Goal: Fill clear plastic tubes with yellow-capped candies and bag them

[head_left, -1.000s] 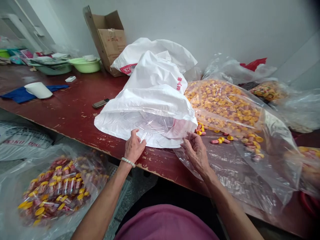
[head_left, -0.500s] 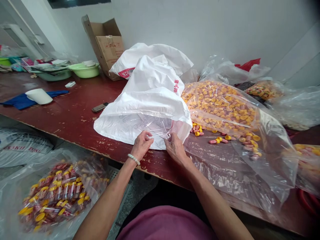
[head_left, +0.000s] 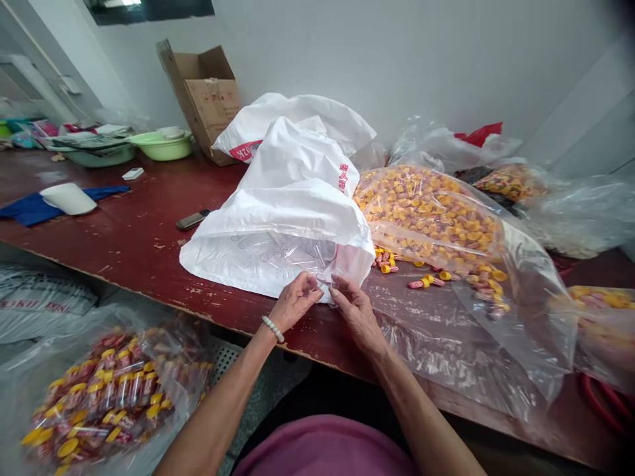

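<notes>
A white woven sack [head_left: 292,205] lies on the table with its mouth facing me. Inside the mouth are many clear plastic tubes [head_left: 278,251] with round open ends. Just in front of it my left hand [head_left: 297,304] and my right hand [head_left: 353,307] come close together, fingertips pinched. Between them shows the round rim of a clear plastic tube [head_left: 322,279], largely covered by the fingers. To the right a large clear bag holds yellow caps with red-and-white pieces [head_left: 436,211]; several similar pieces [head_left: 425,281] lie loose at its mouth.
Below the table edge at left, an open clear bag holds filled tubes with yellow caps [head_left: 114,390]. A phone [head_left: 192,219], a white roll [head_left: 68,198] on blue cloth, green basins [head_left: 161,147] and a cardboard box [head_left: 211,112] stand farther back.
Both hands have moved back slightly from the sack's mouth and closer together, with a clear tube's rim now showing between them. The view has shifted a little.
</notes>
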A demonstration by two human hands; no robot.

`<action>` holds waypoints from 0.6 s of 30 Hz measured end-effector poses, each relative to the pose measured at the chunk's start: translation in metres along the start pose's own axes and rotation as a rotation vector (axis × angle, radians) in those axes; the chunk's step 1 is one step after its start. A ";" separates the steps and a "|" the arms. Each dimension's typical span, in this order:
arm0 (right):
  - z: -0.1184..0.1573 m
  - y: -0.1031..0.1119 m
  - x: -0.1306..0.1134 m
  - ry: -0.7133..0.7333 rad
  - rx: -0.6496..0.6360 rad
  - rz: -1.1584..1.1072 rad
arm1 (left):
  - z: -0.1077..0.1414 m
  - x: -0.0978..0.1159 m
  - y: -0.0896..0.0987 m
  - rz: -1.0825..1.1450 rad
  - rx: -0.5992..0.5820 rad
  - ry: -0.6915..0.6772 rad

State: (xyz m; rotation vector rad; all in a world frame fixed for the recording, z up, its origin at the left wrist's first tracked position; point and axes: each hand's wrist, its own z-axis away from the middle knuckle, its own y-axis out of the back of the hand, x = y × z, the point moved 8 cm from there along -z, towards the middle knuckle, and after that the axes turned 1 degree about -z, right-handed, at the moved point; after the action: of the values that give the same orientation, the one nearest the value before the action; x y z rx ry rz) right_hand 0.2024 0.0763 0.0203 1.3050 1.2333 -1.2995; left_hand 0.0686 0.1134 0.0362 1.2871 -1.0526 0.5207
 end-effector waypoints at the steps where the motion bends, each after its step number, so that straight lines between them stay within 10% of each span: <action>1: 0.003 -0.005 -0.004 0.021 -0.022 0.010 | 0.007 0.001 0.000 0.176 -0.015 -0.017; 7: 0.015 -0.018 -0.022 0.181 0.003 0.234 | 0.033 0.003 -0.011 0.810 -0.108 -0.005; 18: 0.041 -0.028 -0.045 0.374 -0.047 0.561 | 0.036 -0.010 -0.027 0.998 0.106 0.161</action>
State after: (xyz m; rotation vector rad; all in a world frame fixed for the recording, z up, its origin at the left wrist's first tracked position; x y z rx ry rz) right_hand 0.1722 0.0361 0.0647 1.7522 1.0186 -0.6423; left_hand 0.0737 0.0748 0.0112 0.7084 -1.5077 1.4141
